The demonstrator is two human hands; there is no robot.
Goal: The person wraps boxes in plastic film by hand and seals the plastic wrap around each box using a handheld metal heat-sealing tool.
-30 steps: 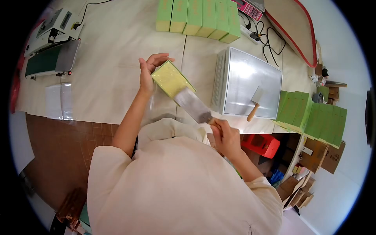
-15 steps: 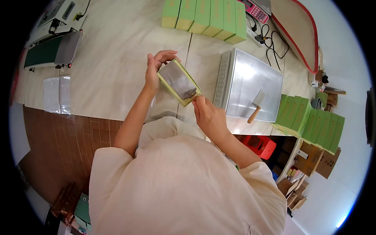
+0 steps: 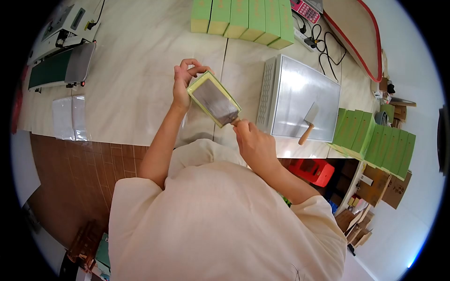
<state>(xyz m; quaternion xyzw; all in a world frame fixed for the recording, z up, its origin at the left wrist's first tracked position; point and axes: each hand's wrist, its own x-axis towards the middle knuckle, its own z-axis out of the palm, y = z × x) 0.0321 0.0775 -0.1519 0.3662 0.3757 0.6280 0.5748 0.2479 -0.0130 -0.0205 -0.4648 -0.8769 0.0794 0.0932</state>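
My left hand [image 3: 183, 84] grips a small green box [image 3: 198, 101] with a pale yellow inner edge, held tilted above the table. My right hand [image 3: 255, 143] is closed around the short wooden handle of a scraper [image 3: 213, 99]. Its grey metal blade lies over the open face of the box, so most of what is inside is hidden. To the right, a second scraper [image 3: 309, 122] with a wooden handle rests on a flat metal-topped appliance [image 3: 295, 89].
Green boxes [image 3: 239, 21] stand in a row at the back, and more green boxes [image 3: 361, 131] at the right. A power strip with black cables [image 3: 311, 43] lies behind the appliance. At far left are a machine [image 3: 61, 61] and clear plastic bags [image 3: 69, 117].
The scraper blade has shifted slightly toward my right hand, and more of the yellow inner edge and the wooden handle shows. My right hand has moved a little right and down.
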